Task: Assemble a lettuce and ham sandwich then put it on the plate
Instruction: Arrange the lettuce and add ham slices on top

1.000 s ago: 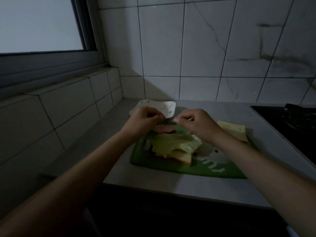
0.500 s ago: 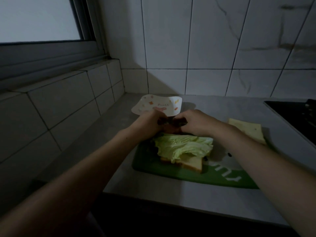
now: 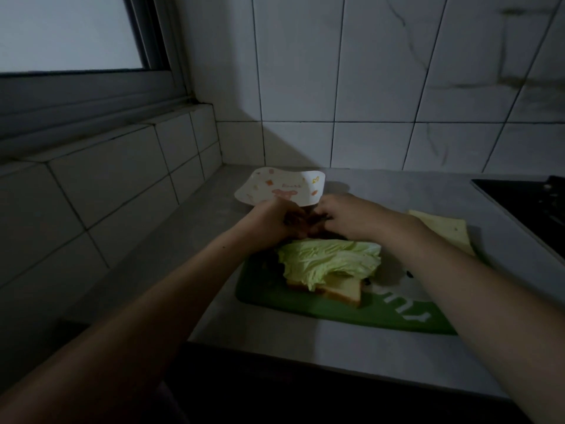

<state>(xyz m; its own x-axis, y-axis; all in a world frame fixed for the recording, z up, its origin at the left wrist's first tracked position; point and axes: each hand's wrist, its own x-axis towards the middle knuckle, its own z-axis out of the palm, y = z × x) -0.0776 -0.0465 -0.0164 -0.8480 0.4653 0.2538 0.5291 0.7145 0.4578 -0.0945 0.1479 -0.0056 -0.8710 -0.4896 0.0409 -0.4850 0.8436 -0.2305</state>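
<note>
Pinching together: left hand (image 3: pixel 269 223) and right hand (image 3: pixel 351 217) are both gripping a dark ham slice (image 3: pixel 305 223), fingers curled narrow; lettuce (image 3: pixel 331 260) on bread (image 3: pixel 342 290) lying just nearer; plate (image 3: pixel 279 188) sitting just beyond.

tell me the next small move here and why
Probably lower the dark ham piece, pinched between the left hand and right hand, onto the lettuce. The lettuce already covers the bottom bread; the second slice waits aside.

Two hands, left (image 3: pixel 272 223) and right (image 3: pixel 351 217), pinch dark ham (image 3: pixel 308 223) above lettuce (image 3: pixel 330 260) on bread (image 3: pixel 342 290), cutting board (image 3: pixel 351 313) beneath, plate (image 3: pixel 279 188) just behind.
</note>
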